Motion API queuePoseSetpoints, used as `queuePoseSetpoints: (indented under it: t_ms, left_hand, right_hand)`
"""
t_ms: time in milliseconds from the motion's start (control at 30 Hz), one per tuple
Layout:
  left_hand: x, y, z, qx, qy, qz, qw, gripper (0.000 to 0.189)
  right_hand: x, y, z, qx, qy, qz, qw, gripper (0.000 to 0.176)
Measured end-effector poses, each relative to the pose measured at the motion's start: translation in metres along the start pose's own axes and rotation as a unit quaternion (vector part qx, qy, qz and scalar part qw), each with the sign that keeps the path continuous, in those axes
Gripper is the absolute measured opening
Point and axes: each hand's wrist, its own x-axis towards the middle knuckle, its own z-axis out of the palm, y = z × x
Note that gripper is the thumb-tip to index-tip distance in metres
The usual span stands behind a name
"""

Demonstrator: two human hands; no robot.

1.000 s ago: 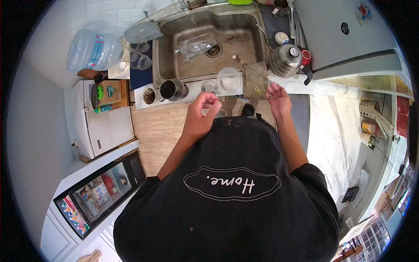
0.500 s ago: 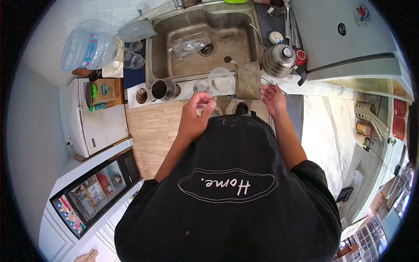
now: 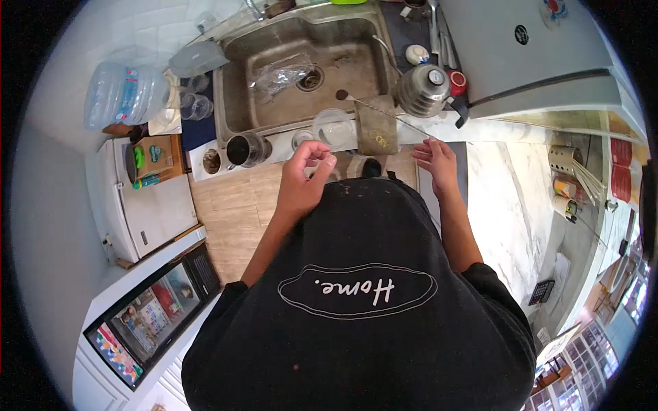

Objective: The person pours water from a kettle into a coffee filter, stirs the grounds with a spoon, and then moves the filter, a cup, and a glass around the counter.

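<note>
My right hand (image 3: 439, 163) pinches the handle end of a long bar spoon (image 3: 385, 111) between thumb and fingertips. The spoon's dark bowl end reaches over the sink's near edge. Beneath its shaft lies a dark olive packet (image 3: 377, 127) with gold lettering. My left hand (image 3: 305, 175) hovers in front of the counter ledge, fingers loosely curled and thumb apart, with nothing visible in it. Closest to that hand are a clear plastic cup (image 3: 333, 118) and a smaller clear container (image 3: 301, 138). Farther left stands a dark-looking glass jug (image 3: 259, 145).
A steel sink (image 3: 229, 103) holds crumpled clear plastic (image 3: 284, 74). A steel kettle (image 3: 418, 96) and a red-topped item (image 3: 457, 82) stand right of it. Left are clear glasses (image 3: 197, 107) and a large water bottle (image 3: 113, 96). A marble counter (image 3: 507, 185) lies to my right.
The whole view has shifted slightly, moving the sink area leftward. My right hand now grips nearer the spoon's handle end, a little farther right. The left hand keeps nearly the same pose.
</note>
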Motion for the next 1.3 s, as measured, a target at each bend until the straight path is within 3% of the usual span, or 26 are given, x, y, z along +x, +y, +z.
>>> queuePoseSetpoints:
  t_ms: [133,233,300,400,700,1067,1300]
  left_hand:
    - [0.006,-0.002,0.003,-0.012,-0.008,0.007,1.000,0.022]
    - [0.010,0.004,0.005,-0.009,-0.016,0.007,1.000,0.019]
    - [0.013,0.008,0.008,-0.009,-0.016,0.009,1.000,0.019]
    - [0.016,0.010,0.011,-0.005,-0.021,0.020,1.000,0.021]
    - [0.015,0.011,0.012,0.022,-0.030,0.018,0.999,0.020]
    - [0.004,0.003,0.003,0.034,-0.012,0.018,0.999,0.025]
    - [-0.004,0.000,-0.008,0.031,-0.004,0.007,0.999,0.025]
  right_hand:
    - [-0.006,-0.021,-0.009,-0.058,0.087,-0.191,0.976,0.029]
    - [-0.026,-0.058,0.000,-0.116,0.243,-0.311,0.911,0.024]
    - [-0.013,-0.065,0.000,-0.148,0.296,-0.379,0.864,0.024]
    - [0.017,-0.067,0.001,-0.223,0.299,-0.450,0.811,0.029]
    - [0.055,-0.059,-0.001,-0.156,0.191,-0.305,0.920,0.038]
    - [0.054,-0.058,-0.001,-0.086,0.167,-0.285,0.940,0.031]
    - [0.003,-0.085,0.007,-0.061,0.191,-0.300,0.933,0.028]
